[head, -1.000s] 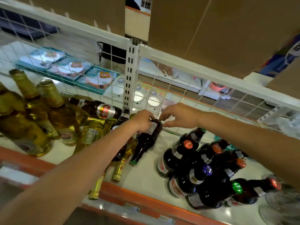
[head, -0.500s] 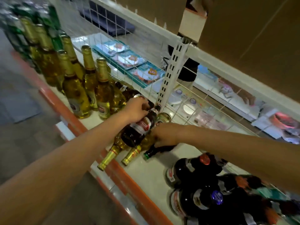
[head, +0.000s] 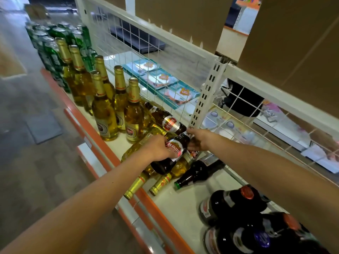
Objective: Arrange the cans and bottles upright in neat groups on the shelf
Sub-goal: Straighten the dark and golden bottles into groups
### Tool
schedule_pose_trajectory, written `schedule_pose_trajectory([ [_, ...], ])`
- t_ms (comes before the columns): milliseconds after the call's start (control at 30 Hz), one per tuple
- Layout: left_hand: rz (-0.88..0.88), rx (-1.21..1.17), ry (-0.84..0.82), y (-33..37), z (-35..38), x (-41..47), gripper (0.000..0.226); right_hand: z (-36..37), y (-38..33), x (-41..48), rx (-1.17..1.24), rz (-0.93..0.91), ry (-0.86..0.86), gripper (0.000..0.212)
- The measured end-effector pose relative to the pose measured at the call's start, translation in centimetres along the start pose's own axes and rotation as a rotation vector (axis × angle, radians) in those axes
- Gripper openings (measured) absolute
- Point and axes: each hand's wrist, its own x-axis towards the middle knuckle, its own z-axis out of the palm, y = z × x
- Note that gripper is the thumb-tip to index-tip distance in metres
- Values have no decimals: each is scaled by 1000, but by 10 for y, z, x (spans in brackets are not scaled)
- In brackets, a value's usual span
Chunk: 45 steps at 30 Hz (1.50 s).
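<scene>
Shop shelving fills the head view: a cream shelf (head: 176, 204) with an orange front edge runs from ten o'clock down to five o'clock, backed by a white wire grid (head: 165, 57) and brown cardboard boxes (head: 286, 39) above. Far along the shelf at ten o'clock, green cans (head: 55, 44) stand upright in a tight block. Just beside them, toward the middle, golden bottles (head: 117, 107) stand upright in a cluster. At the centre lies a heap of tipped bottles, some golden, some dark, their necks pointing toward the orange edge. The left hand (head: 157, 149) is wrapped around a dark bottle with a red and white label (head: 174, 149), which lies tilted on top of the heap. The right hand (head: 200, 140) is curled over the same bottle's upper end, at the foot of the slotted white post (head: 207, 96); how firmly its fingers close I cannot tell. At five o'clock, dark bottles with coloured caps (head: 238, 217) stand grouped together, well apart from the golden ones.
</scene>
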Motion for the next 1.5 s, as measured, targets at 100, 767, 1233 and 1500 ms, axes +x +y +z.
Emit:
schedule_pose_trajectory([
  [100, -11, -32, 0, -2, 2, 0, 56, 3, 0, 1, 36, 4, -15, 34],
  [767, 431, -296, -22, -34, 71, -101, 46, -26, 42, -207, -405, -553, 84, 35],
  [1233, 398, -284, -31, -46, 143, -127, 83, -42, 101, -241, -1213, -732, 118, 42],
  [1500, 375, -254, -70, -43, 151, -126, 84, -56, 113, -245, -1238, -734, 110, 43],
])
